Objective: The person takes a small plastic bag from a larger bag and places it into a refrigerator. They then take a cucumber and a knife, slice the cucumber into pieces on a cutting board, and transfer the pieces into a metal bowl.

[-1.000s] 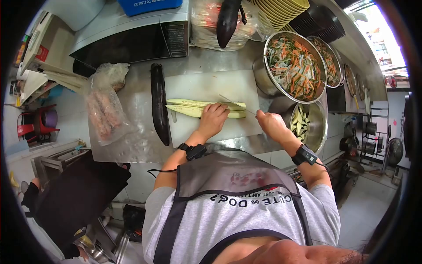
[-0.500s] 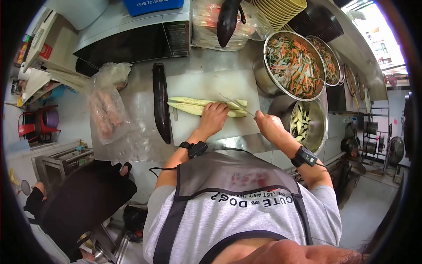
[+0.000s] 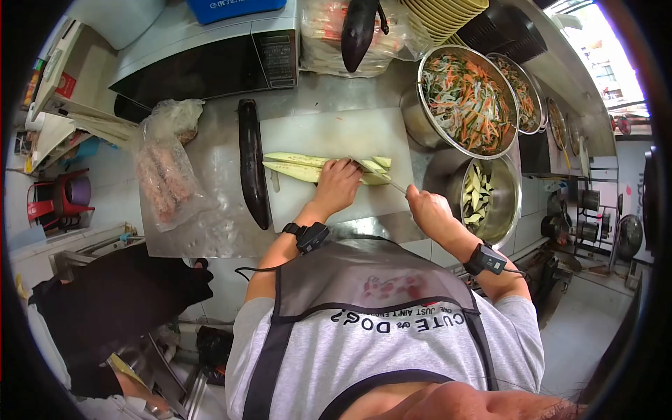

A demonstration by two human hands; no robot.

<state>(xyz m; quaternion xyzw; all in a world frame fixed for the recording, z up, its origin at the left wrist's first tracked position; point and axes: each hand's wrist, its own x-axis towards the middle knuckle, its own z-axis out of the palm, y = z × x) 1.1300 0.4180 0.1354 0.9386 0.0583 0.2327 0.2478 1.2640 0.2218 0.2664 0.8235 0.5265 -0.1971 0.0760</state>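
Observation:
On a white cutting board (image 3: pixel 301 199) lie long pale eggplant strips (image 3: pixel 294 167), side by side. My left hand (image 3: pixel 338 186) presses down on them near their right end, fingers curled over the flesh. A knife (image 3: pixel 396 186) is gripped in my right hand (image 3: pixel 429 211), its blade angled across the strips just right of my left fingertips. Slanted cut pieces (image 3: pixel 381 161) lie by the blade. To the left of the board rests a whole dark eggplant (image 3: pixel 253 164). Close to my right hand stands a steel bowl (image 3: pixel 513 203) holding cut eggplant pieces (image 3: pixel 477 194).
A large steel bowl (image 3: pixel 424 112) of shredded vegetables stands behind right, with another beyond. A microwave (image 3: pixel 203 66) is at back left. Plastic-bagged food (image 3: pixel 164 175) sits on the left. Another eggplant (image 3: pixel 359 35) lies on bagged goods. A person in dark clothing (image 3: pixel 105 308) is at lower left.
The knife blade has shifted slightly along the strips, close to my left fingers. My left hand still presses the eggplant. The person at lower left has moved.

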